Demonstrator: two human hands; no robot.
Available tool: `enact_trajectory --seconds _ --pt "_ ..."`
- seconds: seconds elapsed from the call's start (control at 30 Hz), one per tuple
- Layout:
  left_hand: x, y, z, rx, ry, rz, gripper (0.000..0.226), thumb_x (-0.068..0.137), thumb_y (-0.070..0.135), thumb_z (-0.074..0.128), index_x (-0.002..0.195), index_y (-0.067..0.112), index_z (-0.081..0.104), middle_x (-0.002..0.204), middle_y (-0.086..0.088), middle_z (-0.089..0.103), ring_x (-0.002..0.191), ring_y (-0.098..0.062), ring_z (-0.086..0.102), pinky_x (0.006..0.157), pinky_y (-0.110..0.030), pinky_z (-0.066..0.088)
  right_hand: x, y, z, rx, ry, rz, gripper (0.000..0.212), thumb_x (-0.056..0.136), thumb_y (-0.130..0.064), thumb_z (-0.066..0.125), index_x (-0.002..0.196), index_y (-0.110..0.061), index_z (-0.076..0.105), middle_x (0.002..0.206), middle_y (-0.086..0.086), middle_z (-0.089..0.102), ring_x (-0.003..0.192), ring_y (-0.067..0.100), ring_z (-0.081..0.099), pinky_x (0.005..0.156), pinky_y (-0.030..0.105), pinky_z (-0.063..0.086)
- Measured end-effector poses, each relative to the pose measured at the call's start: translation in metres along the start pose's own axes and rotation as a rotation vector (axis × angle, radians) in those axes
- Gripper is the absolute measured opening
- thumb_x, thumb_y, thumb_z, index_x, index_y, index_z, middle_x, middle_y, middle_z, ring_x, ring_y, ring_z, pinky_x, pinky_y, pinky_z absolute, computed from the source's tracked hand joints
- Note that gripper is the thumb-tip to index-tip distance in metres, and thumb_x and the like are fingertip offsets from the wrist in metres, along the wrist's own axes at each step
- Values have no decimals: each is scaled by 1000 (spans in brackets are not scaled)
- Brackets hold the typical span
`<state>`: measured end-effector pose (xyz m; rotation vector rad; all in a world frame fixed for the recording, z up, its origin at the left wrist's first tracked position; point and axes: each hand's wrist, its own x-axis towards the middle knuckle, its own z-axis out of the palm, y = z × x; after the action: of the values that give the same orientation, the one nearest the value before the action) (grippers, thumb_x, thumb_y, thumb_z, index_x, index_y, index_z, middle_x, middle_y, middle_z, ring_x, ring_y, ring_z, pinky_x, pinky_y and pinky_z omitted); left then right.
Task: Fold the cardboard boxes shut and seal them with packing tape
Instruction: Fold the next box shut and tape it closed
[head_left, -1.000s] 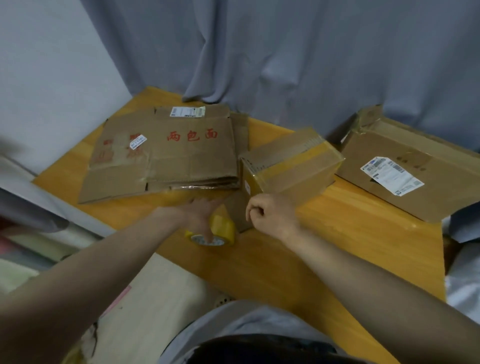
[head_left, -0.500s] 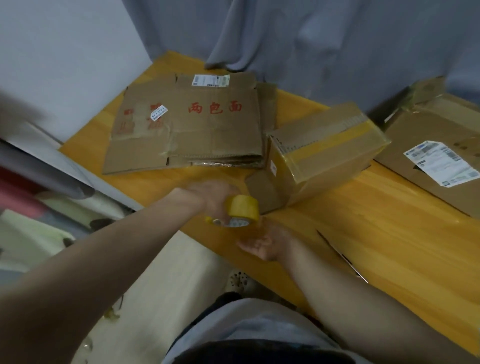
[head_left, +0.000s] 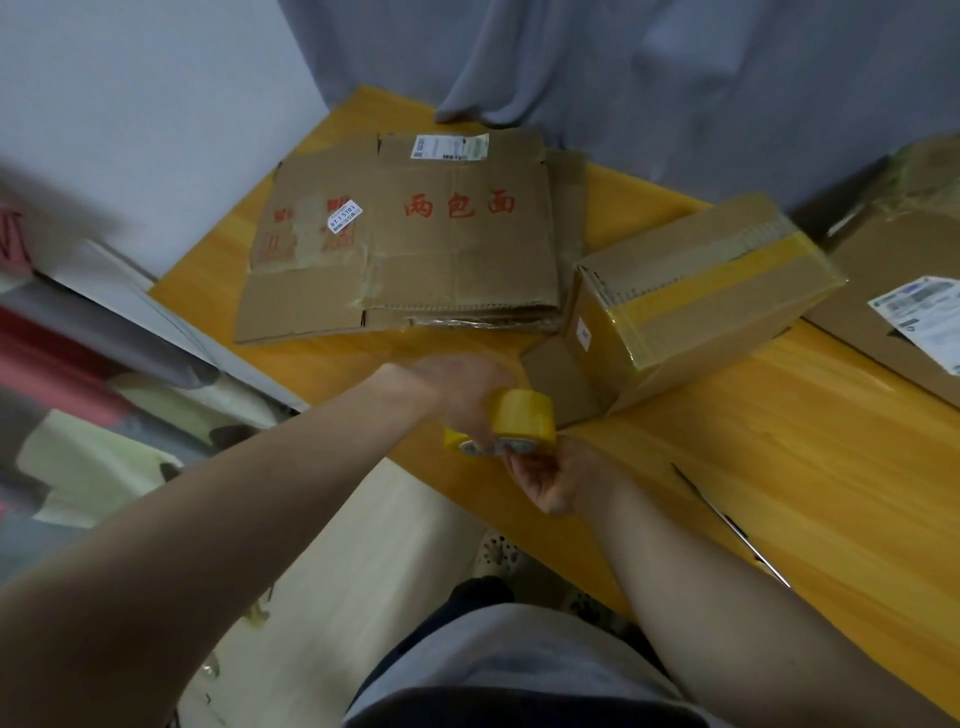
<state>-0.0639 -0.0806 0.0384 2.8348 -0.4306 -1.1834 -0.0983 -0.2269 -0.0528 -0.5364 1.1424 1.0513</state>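
Observation:
My left hand (head_left: 457, 387) grips a yellow roll of packing tape (head_left: 522, 418) just above the near edge of the wooden table (head_left: 810, 441). My right hand (head_left: 550, 480) is palm up right under the roll, its fingertips touching the roll's lower rim. Behind the roll stands a small cardboard box (head_left: 696, 296), tilted, with yellow tape across its top and one flap (head_left: 558, 376) lying open toward me. A stack of flattened boxes (head_left: 415, 244) with red characters lies at the back left.
Another flattened box (head_left: 904, 291) with a white shipping label lies at the right edge. A grey curtain (head_left: 675, 78) hangs behind the table. Left of the table are rolled mats and pale floor.
My left hand lifted the tape roll off the table. My right hand left the box flap, turned palm up and came under the roll. The view shifted left.

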Motion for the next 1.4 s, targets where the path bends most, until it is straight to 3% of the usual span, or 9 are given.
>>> enact_trajectory --seconds 0.1,0.27,0.4,0.53,0.7,0.83,0.97,1.07,1.4 --pt "-2 4 0 33 -13 44 65 69 40 80 125 29 49 104 9 50 95 -12 47 74 -29 44 0 1 1 69 26 -16 38 97 -26 52 88 10 60 69 24 66 51 33 67 37 34 53" --pt "-3 -1 7 75 -89 89 63 64 37 84 117 23 52 99 8 52 93 -14 51 74 -29 47 -3 9 6 259 43 -48 23 100 -12 45 88 5 55 83 22 56 95 28 62 28 38 45" --pt "-12 -4 3 -104 -338 74 50 74 18 77 121 19 57 109 6 58 101 -13 55 83 -27 50 -12 16 1 222 174 -103 25 98 -10 50 77 3 53 79 17 58 85 25 59 61 34 53" --pt "-15 -10 -6 -473 -461 -41 16 89 10 54 96 12 68 90 -1 70 84 -13 66 76 -23 53 -28 25 6 -98 145 -99 29 98 -22 50 117 -5 63 120 18 64 112 31 59 96 39 48" --pt "-15 -29 -2 -965 -159 -281 48 92 39 42 117 2 58 108 -14 66 99 -26 62 83 -32 51 -50 38 21 -701 175 -449 46 99 -31 47 136 -4 47 134 20 52 119 36 52 98 42 45" --pt "-16 -19 7 -1105 -133 -232 64 88 53 46 120 0 58 121 -14 60 111 -26 56 94 -34 46 -56 33 11 -974 283 -774 27 99 -31 48 117 -12 54 108 7 56 101 26 55 91 37 46" --pt "-20 -2 5 -1163 -13 -72 56 49 48 75 94 17 68 101 -3 68 96 -17 61 79 -29 48 -70 27 4 -1036 306 -910 21 97 -28 52 110 -12 57 105 8 60 102 27 57 90 38 48" --pt "-17 6 -5 -1095 150 23 18 77 31 76 82 16 67 82 2 63 86 -15 58 73 -27 46 -82 21 0 -1079 323 -952 18 97 -29 51 107 -15 57 108 9 61 100 27 58 85 38 48" --pt "8 43 -52 -962 438 65 33 89 24 66 64 2 67 56 -8 59 54 -17 48 45 -20 40 -148 2 -23 -962 252 -1033 28 83 -35 70 108 -27 61 121 -2 59 110 18 56 92 33 48"
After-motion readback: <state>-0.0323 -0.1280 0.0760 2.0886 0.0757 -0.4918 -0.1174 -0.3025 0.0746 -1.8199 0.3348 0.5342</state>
